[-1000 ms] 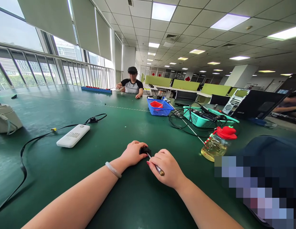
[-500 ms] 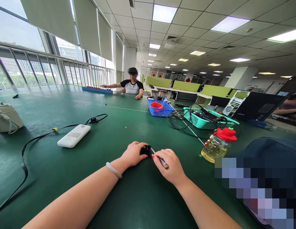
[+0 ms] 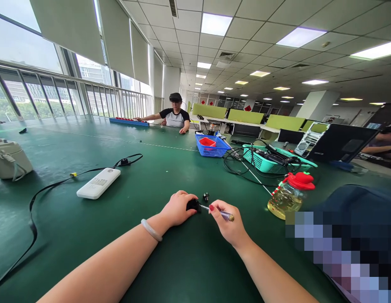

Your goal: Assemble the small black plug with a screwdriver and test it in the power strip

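Note:
My left hand, with a pale bracelet at the wrist, is closed round a small black plastic part on the green table. Between the fingers and thumb of my right hand is a screwdriver with a shiny handle. Its thin shaft points left, and the tip meets the right side of the black part. Just behind the two hands lies a small dark piece with metal bits, apart from both. My left fingers cover much of the black part.
A white power bank and a black strap lie to the left. At the right stand a red-lidded bottle, a green basket of cables and a blue basket. A person sits across the table.
The screwdriver has turned flatter, its handle swinging right with my right hand. The small metal-bearing piece now lies apart on the table, where before it was not separately visible.

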A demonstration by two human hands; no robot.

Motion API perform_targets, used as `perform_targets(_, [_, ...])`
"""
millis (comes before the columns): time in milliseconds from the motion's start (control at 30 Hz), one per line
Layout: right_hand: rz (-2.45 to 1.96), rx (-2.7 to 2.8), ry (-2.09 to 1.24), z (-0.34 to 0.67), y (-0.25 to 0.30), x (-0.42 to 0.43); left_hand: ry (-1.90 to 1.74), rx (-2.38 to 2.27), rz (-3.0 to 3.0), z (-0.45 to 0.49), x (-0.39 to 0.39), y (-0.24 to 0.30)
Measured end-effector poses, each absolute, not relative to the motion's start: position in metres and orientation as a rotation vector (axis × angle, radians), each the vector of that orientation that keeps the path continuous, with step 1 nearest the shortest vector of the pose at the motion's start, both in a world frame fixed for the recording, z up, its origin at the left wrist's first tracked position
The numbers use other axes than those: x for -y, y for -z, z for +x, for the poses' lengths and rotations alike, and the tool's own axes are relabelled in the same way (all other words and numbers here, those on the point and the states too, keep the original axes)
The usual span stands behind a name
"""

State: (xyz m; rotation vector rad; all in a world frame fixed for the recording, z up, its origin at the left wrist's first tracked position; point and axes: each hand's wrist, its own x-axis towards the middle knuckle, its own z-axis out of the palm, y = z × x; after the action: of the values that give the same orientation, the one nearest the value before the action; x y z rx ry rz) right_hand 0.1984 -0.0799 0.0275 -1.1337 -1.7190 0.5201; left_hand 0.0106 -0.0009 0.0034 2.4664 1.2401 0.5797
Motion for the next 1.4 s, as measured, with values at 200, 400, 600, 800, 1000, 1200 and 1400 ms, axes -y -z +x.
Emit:
perform_targets(200, [-1.161, 1.667, -0.517, 0.199, -0.026, 0.078, -0.580, -1.219, 2.503, 0.012, 0.002, -0.005])
perform_targets(400, [-1.227, 1.607, -0.614, 0.197, -0.018, 0.072, -0.579, -1.114, 2.568, 0.011, 0.004, -0.008])
perform_targets(600, [-1.289, 1.596, -0.656, 0.196, -0.015, 0.069, -0.555, -1.098, 2.589, 0.011, 0.005, -0.008])
perform_targets(800, [-1.289, 1.589, -0.645, 0.193, -0.019, 0.074, -0.536, -1.124, 2.588, 0.011, 0.006, -0.010])
perform_targets(1000, [-1.310, 1.595, -0.711, 0.195, -0.021, 0.070, -0.512, -1.134, 2.530, 0.011, 0.004, -0.012])
perform_targets(1200, [-1.328, 1.681, -0.577, 0.196, -0.027, 0.076, -0.508, -1.148, 2.537, 0.011, 0.004, -0.011])
perform_targets(1400, [-1.170, 1.925, -0.299, 0.189, -0.031, 0.086, -0.523, -1.118, 2.553, 0.011, 0.003, -0.009])
